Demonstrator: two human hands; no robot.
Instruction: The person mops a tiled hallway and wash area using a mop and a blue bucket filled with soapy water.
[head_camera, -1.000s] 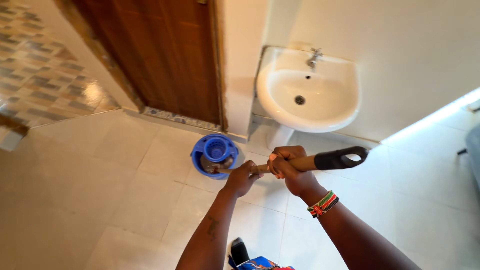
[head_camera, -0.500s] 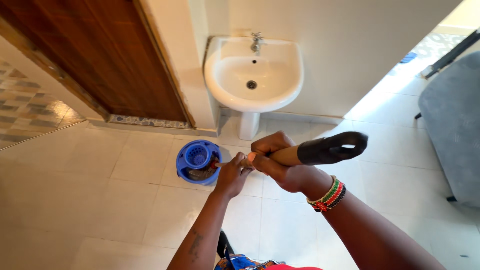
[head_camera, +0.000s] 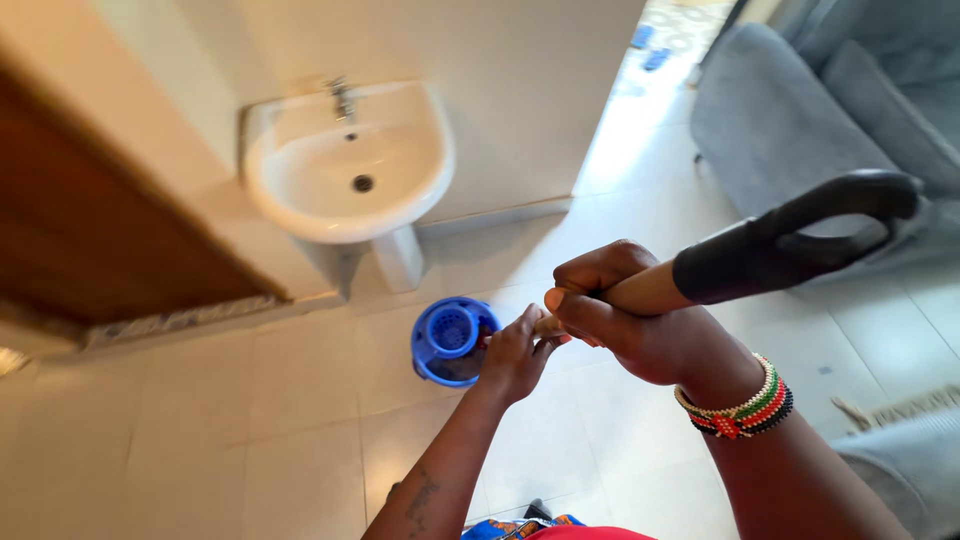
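Both hands grip a wooden mop handle (head_camera: 650, 292) that ends in a black looped grip (head_camera: 790, 245) near the camera. My right hand (head_camera: 625, 315), with a beaded bracelet on the wrist, is closed around the upper shaft. My left hand (head_camera: 515, 352) holds the shaft lower down. The handle runs down into a blue mop bucket (head_camera: 452, 340) with a round wringer basket, standing on the white tiled floor. The mop head is mostly hidden behind my left hand.
A white pedestal sink (head_camera: 345, 175) with a tap stands against the wall behind the bucket. A brown wooden door (head_camera: 90, 230) is at the left. A grey sofa (head_camera: 800, 110) fills the upper right, and a rug edge (head_camera: 900, 410) lies at the right.
The view has swung to the right: sink and door shifted left, the grey sofa came into view. The handle's black grip rose closer to the camera. Both hands kept their hold.
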